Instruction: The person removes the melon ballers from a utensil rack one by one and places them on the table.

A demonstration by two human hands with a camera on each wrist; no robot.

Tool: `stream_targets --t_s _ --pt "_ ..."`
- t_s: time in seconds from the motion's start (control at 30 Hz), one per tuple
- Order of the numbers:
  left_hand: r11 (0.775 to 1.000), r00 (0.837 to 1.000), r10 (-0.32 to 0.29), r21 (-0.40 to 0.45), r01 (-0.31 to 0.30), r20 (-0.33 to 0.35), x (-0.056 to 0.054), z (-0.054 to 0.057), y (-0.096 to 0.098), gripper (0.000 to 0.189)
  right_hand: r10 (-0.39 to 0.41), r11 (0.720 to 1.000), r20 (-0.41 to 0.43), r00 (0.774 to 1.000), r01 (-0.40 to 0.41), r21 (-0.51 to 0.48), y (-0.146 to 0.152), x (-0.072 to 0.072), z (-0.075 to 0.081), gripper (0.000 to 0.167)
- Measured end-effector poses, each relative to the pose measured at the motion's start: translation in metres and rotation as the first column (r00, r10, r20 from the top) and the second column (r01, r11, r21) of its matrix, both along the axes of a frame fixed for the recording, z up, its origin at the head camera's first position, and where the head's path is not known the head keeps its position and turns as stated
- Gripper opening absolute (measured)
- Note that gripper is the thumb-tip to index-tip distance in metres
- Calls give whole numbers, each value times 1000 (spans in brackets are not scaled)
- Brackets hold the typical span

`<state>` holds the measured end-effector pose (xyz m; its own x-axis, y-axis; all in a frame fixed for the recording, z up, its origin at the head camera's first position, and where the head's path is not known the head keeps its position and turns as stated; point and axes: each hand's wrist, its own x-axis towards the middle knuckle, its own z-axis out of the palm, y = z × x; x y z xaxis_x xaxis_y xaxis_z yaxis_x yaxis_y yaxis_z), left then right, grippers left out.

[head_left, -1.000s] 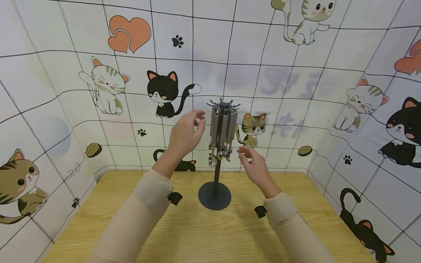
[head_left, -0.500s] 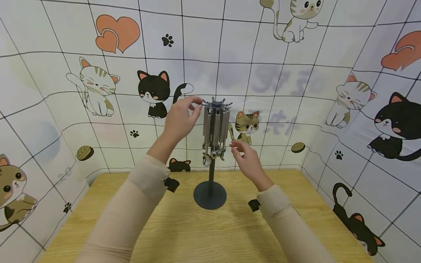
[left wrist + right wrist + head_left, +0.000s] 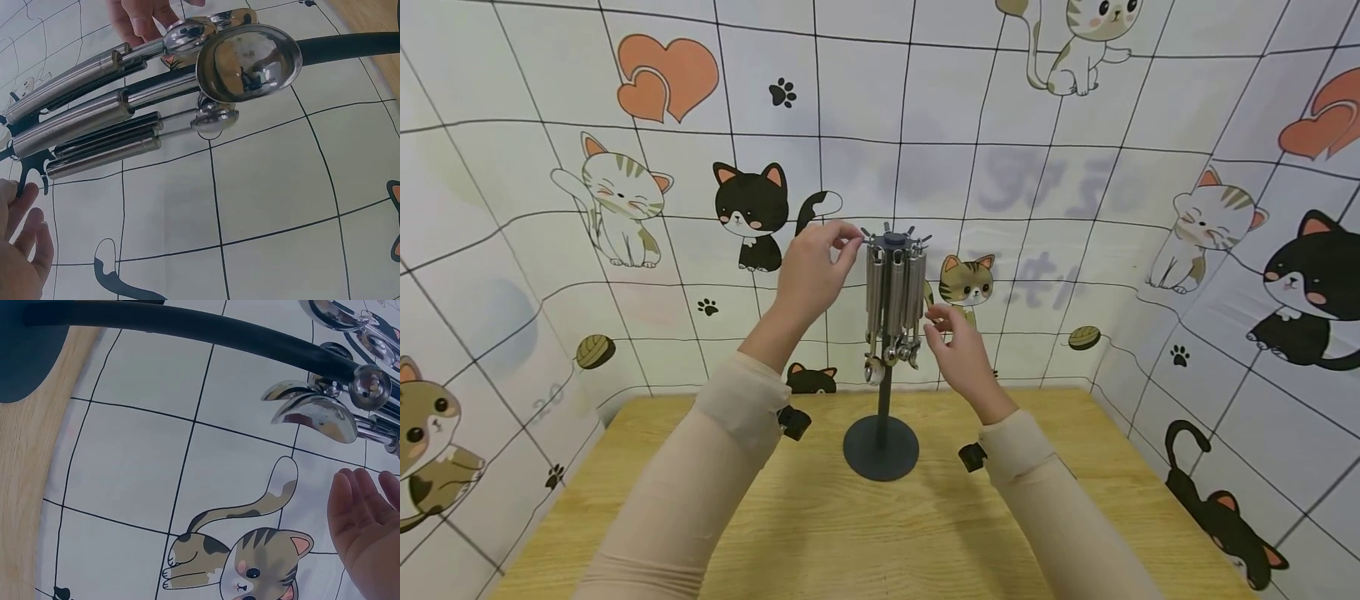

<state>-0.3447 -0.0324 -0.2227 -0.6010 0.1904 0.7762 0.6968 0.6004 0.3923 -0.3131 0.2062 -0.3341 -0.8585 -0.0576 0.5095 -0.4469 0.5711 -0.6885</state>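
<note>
A dark utensil stand (image 3: 882, 450) with a round base carries several steel-handled utensils (image 3: 895, 292) on hooks around its top. A shiny bowl-shaped scoop (image 3: 250, 62) hangs nearest in the left wrist view. Spoon-like metal heads (image 3: 319, 415) show in the right wrist view. My left hand (image 3: 812, 262) is at the top left of the stand, thumb and fingertip pinching the end of one of its hooks (image 3: 25, 178). My right hand (image 3: 958, 350) is raised just right of the hanging heads, fingers loosely bent, holding nothing.
The stand rises from a light wooden table (image 3: 865, 533). A white cloth backdrop (image 3: 880, 100) with grid lines and printed cats encloses the table at the back and both sides.
My left hand has risen and moved in to the hook at the stand's top. My right hand has come slightly closer to the utensils. The head view has shifted a little.
</note>
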Motion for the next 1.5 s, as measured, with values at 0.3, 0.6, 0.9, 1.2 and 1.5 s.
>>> stream_targets --t_s 0.3,0.6,0.9,1.2,1.5 --pt "997 997 -19 67 24 -81 -6 2 0 12 33 999 -5 999 -33 7 -10 -8 4 41" --pt "990 998 -63 125 59 24 -11 -3 5 18 33 999 31 999 -33 3 -11 -10 0 45" --pt "977 989 -122 187 104 84 -15 -5 8 19 28 1000 24 999 -28 -10 -10 -12 0 41" --pt "982 988 -106 168 85 116 -13 -3 4 20 8 1000 -40 999 -9 -25 -21 -16 3 32" --pt "988 987 -82 139 63 138 -13 -4 4 21 -15 1000 -51 999 14 -16 -24 -15 3 29"
